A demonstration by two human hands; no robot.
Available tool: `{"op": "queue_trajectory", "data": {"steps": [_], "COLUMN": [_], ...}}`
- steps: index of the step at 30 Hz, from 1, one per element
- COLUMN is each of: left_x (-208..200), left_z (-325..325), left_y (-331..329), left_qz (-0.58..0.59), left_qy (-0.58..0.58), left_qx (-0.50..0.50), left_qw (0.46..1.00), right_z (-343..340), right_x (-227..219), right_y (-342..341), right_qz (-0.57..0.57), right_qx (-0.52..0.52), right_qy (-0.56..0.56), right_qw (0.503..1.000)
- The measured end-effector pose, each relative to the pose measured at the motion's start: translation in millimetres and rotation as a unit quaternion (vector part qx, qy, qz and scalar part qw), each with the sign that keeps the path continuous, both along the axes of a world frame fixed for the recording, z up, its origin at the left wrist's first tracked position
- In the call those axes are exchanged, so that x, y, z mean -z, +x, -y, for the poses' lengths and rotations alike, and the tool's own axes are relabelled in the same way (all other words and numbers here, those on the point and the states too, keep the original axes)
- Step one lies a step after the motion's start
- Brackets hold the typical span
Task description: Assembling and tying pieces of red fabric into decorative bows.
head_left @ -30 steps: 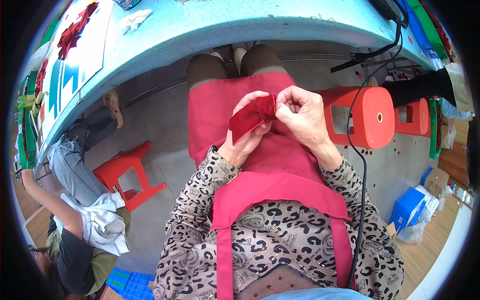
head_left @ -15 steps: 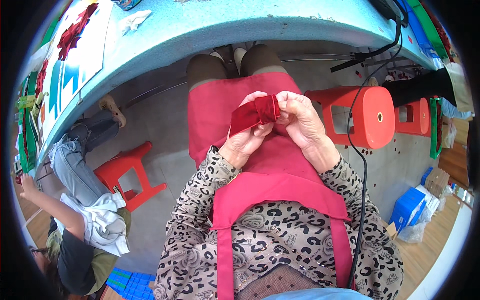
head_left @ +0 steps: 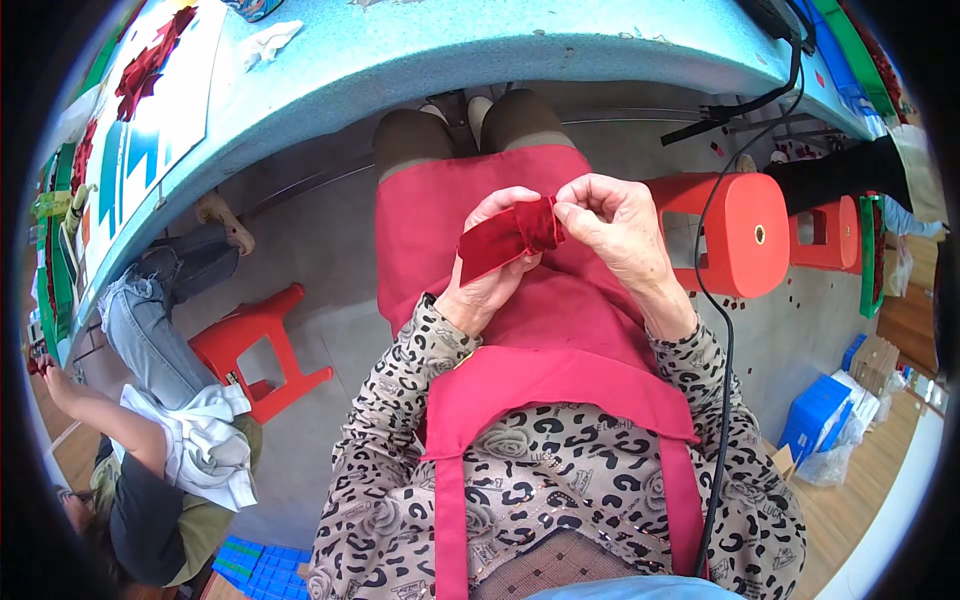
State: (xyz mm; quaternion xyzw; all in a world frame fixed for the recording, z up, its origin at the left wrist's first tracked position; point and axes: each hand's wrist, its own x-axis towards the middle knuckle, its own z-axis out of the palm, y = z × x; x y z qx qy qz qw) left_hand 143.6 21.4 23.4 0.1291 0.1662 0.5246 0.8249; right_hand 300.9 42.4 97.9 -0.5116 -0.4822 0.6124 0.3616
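Note:
Above my lap, a dark red velvet ribbon [head_left: 493,246] is held with its flat tail angled down to the left and a folded, gathered part at its right end. My left hand [head_left: 477,297] is closed round it from behind, fingers above and below the fold. At the gathered end, the thumb and forefinger of my right hand [head_left: 628,238] pinch the ribbon's edge; whether a thread or needle is between them is too small to tell. Beneath both hands spreads my red apron [head_left: 425,225].
A curved light-blue table [head_left: 420,50] lies ahead, with red ribbon pieces [head_left: 150,70] at its left. Red stools [head_left: 745,235] stand to the right, another red stool [head_left: 255,345] to the left beside a seated co-worker [head_left: 150,500]. A black cable [head_left: 722,400] hangs past my right arm.
My right hand has shifted a little rightward and turned, its fingertips now at the ribbon's outer edge. The ribbon has tilted slightly in my left hand. The co-worker's hand on the left has also moved.

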Motion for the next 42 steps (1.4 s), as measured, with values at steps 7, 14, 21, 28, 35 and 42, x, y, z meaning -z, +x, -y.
{"op": "queue_trajectory", "data": {"steps": [7, 14, 21, 28, 35, 42], "left_x": [-2.6, 16.5, 18.0, 19.2, 11.8, 9.9], "left_z": [-0.5, -5.4, -8.2, -8.2, -6.4, -6.5], "left_y": [2.5, 9.3, 11.4, 5.8, 5.5, 2.3], "left_qz": [-0.022, 0.097, 0.091, 0.067, 0.047, 0.044], "left_qy": [-0.008, -0.021, -0.053, -0.057, -0.062, -0.061], "left_qx": [-0.009, 0.016, -0.011, -0.044, -0.041, -0.038], "left_qw": [1.000, 0.995, 0.994, 0.995, 0.996, 0.996], "right_z": [0.0, -4.9, -4.9, 3.9, 3.4, 3.0], "right_x": [9.8, 33.9, 31.8, 10.6, 12.4, 10.5], "right_y": [0.5, 1.9, 0.0, -4.3, -6.6, -10.6], "right_qz": [-0.009, -0.240, -0.262, 0.220, 0.299, 0.359], "right_qx": [0.006, 0.051, 0.052, 0.053, 0.035, 0.022], "right_qy": [0.028, -0.094, -0.145, 0.389, 0.510, 0.564], "right_qw": [1.000, 0.965, 0.953, 0.893, 0.806, 0.743]}}
